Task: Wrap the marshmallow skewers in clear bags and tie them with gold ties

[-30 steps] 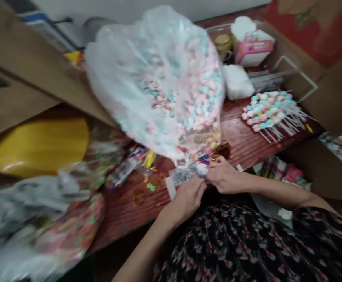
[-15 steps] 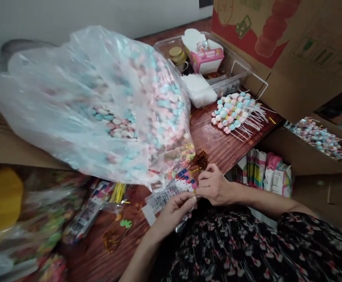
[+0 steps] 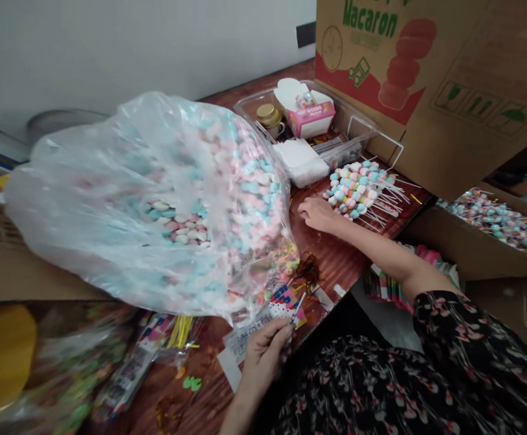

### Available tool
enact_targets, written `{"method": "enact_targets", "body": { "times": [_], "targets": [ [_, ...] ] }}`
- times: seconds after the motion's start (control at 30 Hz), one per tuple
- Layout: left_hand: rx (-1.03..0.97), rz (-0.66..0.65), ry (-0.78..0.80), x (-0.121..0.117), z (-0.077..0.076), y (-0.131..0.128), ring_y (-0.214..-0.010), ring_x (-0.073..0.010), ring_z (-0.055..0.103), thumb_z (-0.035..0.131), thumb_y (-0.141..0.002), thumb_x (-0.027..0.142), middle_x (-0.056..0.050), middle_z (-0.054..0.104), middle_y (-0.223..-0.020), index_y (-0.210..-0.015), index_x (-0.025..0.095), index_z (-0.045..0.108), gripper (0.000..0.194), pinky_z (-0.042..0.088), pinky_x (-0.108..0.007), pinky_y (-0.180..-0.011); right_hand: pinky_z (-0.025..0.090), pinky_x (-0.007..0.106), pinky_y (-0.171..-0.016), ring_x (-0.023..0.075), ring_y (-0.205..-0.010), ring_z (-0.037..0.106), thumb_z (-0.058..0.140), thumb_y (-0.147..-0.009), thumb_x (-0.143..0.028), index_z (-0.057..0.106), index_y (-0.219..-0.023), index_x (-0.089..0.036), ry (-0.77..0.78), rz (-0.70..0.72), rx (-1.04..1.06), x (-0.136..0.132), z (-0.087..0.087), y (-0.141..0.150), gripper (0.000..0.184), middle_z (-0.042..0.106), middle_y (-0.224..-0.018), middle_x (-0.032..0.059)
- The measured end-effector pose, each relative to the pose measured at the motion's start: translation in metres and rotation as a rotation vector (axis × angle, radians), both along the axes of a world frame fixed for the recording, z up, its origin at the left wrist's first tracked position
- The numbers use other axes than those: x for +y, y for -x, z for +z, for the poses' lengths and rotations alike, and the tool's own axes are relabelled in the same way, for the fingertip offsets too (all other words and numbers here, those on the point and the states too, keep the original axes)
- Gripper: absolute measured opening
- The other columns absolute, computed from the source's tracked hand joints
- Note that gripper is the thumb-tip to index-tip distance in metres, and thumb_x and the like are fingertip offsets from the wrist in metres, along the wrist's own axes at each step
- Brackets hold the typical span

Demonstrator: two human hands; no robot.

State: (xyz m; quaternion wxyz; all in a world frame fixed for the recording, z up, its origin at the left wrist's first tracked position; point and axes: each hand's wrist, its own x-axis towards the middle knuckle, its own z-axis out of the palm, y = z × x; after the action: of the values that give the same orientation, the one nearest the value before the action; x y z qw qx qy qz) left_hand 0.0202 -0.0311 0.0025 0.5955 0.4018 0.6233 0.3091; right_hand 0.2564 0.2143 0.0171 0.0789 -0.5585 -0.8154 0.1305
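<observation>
My left hand point(image 3: 263, 347) is closed in a pinch at the table's front edge. A thin white stick point(image 3: 298, 306) rises from its fingertips; whatever lies lower in the grip is hidden. Under and beside that hand lie printed clear packets point(image 3: 286, 300) with coloured dots. My right hand point(image 3: 318, 215) reaches over the table, fingers curled together, between the big bag and a pile of pastel marshmallow skewers point(image 3: 355, 186). Its fingertips are too unclear to show what they hold. Pastel marshmallows point(image 3: 186, 229) fill the large clear plastic bag point(image 3: 86, 211).
Behind the skewers stands a clear plastic tray point(image 3: 363, 130) with a pink-and-white box point(image 3: 311, 118) and a gold-lidded jar point(image 3: 269, 116). A Macaron carton point(image 3: 449, 127) rises at right. Brown-gold ties point(image 3: 307, 270) and yellow ties point(image 3: 182, 332) lie on the table.
My right hand has left my left hand and moved up and away towards the skewers. My left hand stays near the edge, its white stick now visible. The camera view has shifted.
</observation>
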Motion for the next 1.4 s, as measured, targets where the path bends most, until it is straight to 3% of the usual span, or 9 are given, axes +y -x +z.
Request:
{"method": "enact_targets", "body": {
  "times": [0.13,0.27,0.43,0.6,0.73,0.87,1.13,1.4],
  "targets": [
    [-0.027,0.021,0.051,-0.006,-0.004,0.002,-0.055,-0.0108,0.052,0.078,-0.067,0.052,-0.003,0.065,-0.067,-0.083,0.016,0.076,0.039,0.044,-0.021,-0.053,0.045,0.038,-0.089,0.0267,-0.109,0.058,0.044,-0.088,-0.012,0.064,-0.12,-0.016,0.015,-0.02,-0.067,0.03,-0.007,0.018,0.038,0.058,-0.122,0.0157],
    [-0.023,0.034,0.041,-0.007,0.002,0.0,-0.055,-0.0102,0.051,0.077,-0.068,0.051,-0.001,0.062,-0.064,-0.082,0.017,0.075,0.036,0.043,-0.021,-0.053,0.046,0.042,-0.093,0.0286,-0.115,0.054,0.041,-0.089,-0.011,0.063,-0.123,-0.017,0.029,-0.004,-0.12,0.039,-0.006,0.021,0.04,0.053,-0.129,0.0169],
    [0.014,0.003,0.002,-0.007,0.013,-0.005,-0.058,-0.0109,0.052,0.075,-0.072,0.05,-0.002,0.063,-0.068,-0.079,0.016,0.074,0.034,0.043,-0.02,-0.054,0.048,0.042,-0.09,0.0308,-0.11,0.059,0.049,-0.083,-0.01,0.067,-0.112,-0.012,0.055,0.059,-0.17,0.03,-0.003,0.005,0.034,0.06,-0.121,0.0187],
    [-0.014,0.001,0.006,-0.008,0.007,-0.005,-0.056,-0.012,0.053,0.075,-0.07,0.052,-0.002,0.062,-0.066,-0.081,0.017,0.074,0.037,0.043,-0.022,-0.052,0.048,0.039,-0.087,0.0294,-0.106,0.062,0.052,-0.081,-0.012,0.068,-0.105,-0.013,0.056,0.074,-0.171,0.019,0.002,-0.006,0.029,0.066,-0.112,0.016],
    [-0.038,0.059,0.02,-0.009,-0.003,-0.005,-0.054,-0.0109,0.052,0.076,-0.068,0.053,-0.001,0.062,-0.062,-0.082,0.017,0.074,0.039,0.042,-0.021,-0.05,0.048,0.038,-0.089,0.0274,-0.107,0.061,0.047,-0.09,-0.026,0.067,-0.107,-0.016,0.015,0.006,-0.124,0.014,0.0,0.009,0.028,0.066,-0.114,0.0132],
    [-0.032,0.086,0.03,-0.012,-0.004,-0.004,-0.051,-0.0087,0.049,0.075,-0.071,0.053,-0.001,0.062,-0.063,-0.085,0.016,0.073,0.039,0.04,-0.019,-0.047,0.048,0.043,-0.09,0.0321,-0.114,0.056,0.051,-0.089,-0.039,0.062,-0.117,-0.014,-0.012,-0.077,-0.097,0.011,-0.009,0.029,0.039,0.06,-0.121,0.0176],
    [-0.014,0.146,-0.001,-0.02,0.003,-0.01,-0.054,-0.0109,0.052,0.074,-0.072,0.051,-0.001,0.063,-0.064,-0.081,0.018,0.073,0.035,0.04,-0.02,-0.048,0.049,0.04,-0.087,0.0299,-0.106,0.061,0.053,-0.083,-0.017,0.064,-0.113,-0.011,0.013,-0.171,-0.086,0.023,-0.016,0.027,0.032,0.063,-0.117,0.0198],
    [-0.062,0.14,0.034,-0.013,-0.013,0.001,-0.057,-0.0124,0.056,0.077,-0.067,0.054,-0.003,0.068,-0.068,-0.089,0.015,0.075,0.044,0.045,-0.022,-0.053,0.042,0.035,-0.09,0.0257,-0.104,0.06,0.038,-0.089,-0.011,0.066,-0.106,-0.014,-0.089,-0.232,0.014,0.025,-0.004,-0.008,0.033,0.066,-0.11,0.014]
  ]
}}
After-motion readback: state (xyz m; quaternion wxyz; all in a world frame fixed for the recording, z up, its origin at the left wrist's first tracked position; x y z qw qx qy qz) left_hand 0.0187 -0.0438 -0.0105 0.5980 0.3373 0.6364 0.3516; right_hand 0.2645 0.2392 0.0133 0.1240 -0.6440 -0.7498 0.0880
